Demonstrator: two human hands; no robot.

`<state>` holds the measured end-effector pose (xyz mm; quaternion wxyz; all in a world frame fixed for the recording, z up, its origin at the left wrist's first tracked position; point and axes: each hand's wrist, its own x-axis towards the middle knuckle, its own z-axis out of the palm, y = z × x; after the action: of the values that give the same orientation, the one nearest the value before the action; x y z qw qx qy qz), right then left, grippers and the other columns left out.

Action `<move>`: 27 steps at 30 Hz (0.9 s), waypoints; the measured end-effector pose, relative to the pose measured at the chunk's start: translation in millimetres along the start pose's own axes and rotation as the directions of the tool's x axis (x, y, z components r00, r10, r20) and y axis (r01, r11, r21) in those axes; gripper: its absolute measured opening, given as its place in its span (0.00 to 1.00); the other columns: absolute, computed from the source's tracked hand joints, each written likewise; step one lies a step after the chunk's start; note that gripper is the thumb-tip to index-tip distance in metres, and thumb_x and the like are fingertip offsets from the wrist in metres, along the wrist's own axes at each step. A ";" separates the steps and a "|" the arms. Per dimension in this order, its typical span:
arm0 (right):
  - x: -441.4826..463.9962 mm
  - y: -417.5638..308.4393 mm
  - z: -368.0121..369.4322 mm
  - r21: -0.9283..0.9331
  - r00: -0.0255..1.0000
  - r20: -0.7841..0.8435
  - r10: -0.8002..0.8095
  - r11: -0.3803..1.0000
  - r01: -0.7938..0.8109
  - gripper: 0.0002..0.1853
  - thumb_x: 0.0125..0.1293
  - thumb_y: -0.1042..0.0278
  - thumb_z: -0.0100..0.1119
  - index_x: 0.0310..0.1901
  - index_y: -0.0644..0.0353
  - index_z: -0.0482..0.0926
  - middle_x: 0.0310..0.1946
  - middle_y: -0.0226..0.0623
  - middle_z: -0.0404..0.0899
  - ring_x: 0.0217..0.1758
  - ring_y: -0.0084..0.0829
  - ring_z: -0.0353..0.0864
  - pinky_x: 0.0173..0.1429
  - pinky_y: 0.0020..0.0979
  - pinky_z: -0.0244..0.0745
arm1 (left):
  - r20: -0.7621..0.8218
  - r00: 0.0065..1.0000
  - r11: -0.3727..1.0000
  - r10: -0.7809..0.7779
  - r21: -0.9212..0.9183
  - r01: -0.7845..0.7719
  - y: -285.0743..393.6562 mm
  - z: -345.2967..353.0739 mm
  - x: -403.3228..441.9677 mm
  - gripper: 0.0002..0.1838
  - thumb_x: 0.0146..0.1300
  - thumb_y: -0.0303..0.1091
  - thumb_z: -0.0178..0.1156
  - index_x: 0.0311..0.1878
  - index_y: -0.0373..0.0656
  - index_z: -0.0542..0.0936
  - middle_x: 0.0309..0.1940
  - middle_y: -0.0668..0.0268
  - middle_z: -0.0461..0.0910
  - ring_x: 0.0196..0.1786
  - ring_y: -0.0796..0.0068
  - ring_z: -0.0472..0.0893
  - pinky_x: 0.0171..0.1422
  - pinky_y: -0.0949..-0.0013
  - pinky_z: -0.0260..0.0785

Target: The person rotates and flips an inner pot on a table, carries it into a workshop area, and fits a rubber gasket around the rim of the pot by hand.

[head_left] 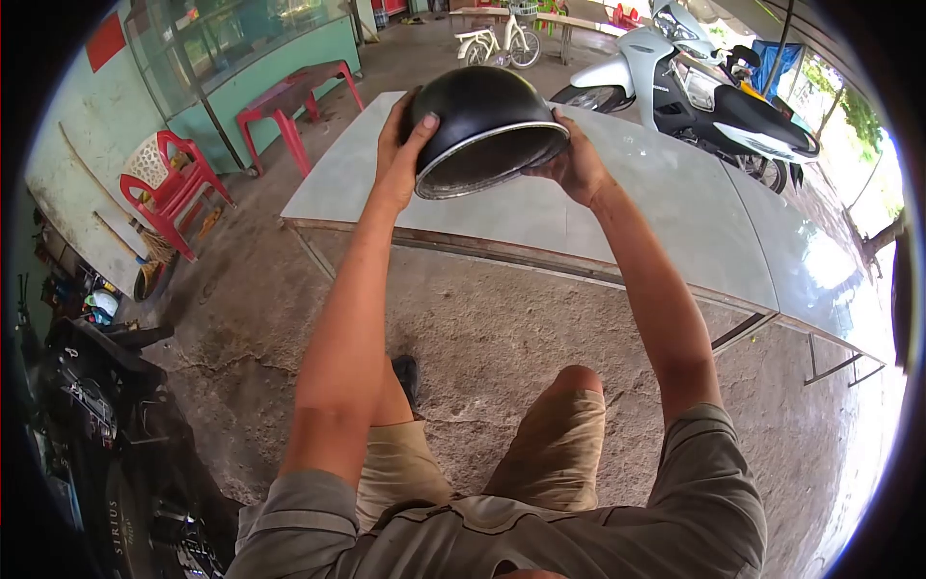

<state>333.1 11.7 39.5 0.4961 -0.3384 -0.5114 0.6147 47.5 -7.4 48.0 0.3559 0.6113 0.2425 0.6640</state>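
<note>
A black rounded shell (479,103), like a helmet or bowl, is held up in front of me above the grey table (482,214). Its domed side is up, and its silver-rimmed opening tilts toward me, showing a dark inside. My left hand (403,150) grips its left side, with the thumb on the outer surface near the rim. On the right side, my right hand (575,159) holds it by the rim; some of its fingers are hidden by the shell.
Behind the table stand a white motorbike (675,92) and a small white bicycle (502,43). Left are a red chair (183,198), a red table (294,92) and brooms (149,241). A dark motorbike (106,415) is at lower left.
</note>
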 end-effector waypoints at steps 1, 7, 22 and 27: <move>1.3 2.7 -1.9 0.036 0.999 -0.019 -0.030 0.999 0.031 0.35 0.82 0.32 0.40 0.70 0.56 0.75 0.65 0.42 0.83 0.65 0.44 0.83 0.72 0.57 0.76 | 0.020 1.000 1.000 -0.015 -0.017 0.015 1.5 1.0 3.2 0.44 0.69 0.55 0.71 0.79 0.39 0.69 0.72 0.52 0.74 0.75 0.61 0.72 0.80 0.62 0.61; -6.9 8.5 -7.6 0.009 0.999 -0.031 -0.035 0.999 0.035 0.34 0.82 0.33 0.43 0.67 0.57 0.76 0.63 0.43 0.84 0.64 0.45 0.84 0.70 0.56 0.77 | -0.016 0.975 0.976 -0.220 -0.016 0.219 -9.1 3.2 10.3 0.55 0.67 0.66 0.69 0.84 0.37 0.60 0.76 0.47 0.69 0.77 0.55 0.69 0.81 0.60 0.60; 14.1 59.6 -57.2 -0.320 0.969 0.118 -0.216 0.916 0.243 0.49 0.79 0.36 0.56 0.86 0.61 0.49 0.86 0.47 0.54 0.88 0.39 0.51 0.88 0.37 0.47 | 0.144 0.971 0.972 -0.191 0.166 0.167 -77.4 -0.9 3.5 0.56 0.62 0.54 0.78 0.85 0.43 0.57 0.79 0.49 0.65 0.81 0.57 0.64 0.84 0.59 0.56; 21.8 75.9 -65.8 -0.377 0.969 0.067 -0.239 0.893 0.246 0.47 0.81 0.35 0.52 0.85 0.62 0.52 0.85 0.49 0.56 0.88 0.39 0.52 0.88 0.37 0.48 | 0.223 0.973 0.888 0.052 0.435 -0.147 -93.9 -3.0 -1.4 0.61 0.51 0.53 0.85 0.83 0.45 0.60 0.77 0.47 0.62 0.80 0.48 0.64 0.85 0.54 0.58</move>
<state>367.7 53.0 -48.0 0.4885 -0.3563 -0.6641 0.4397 61.0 50.9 -24.4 0.1935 0.7537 0.3194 0.5408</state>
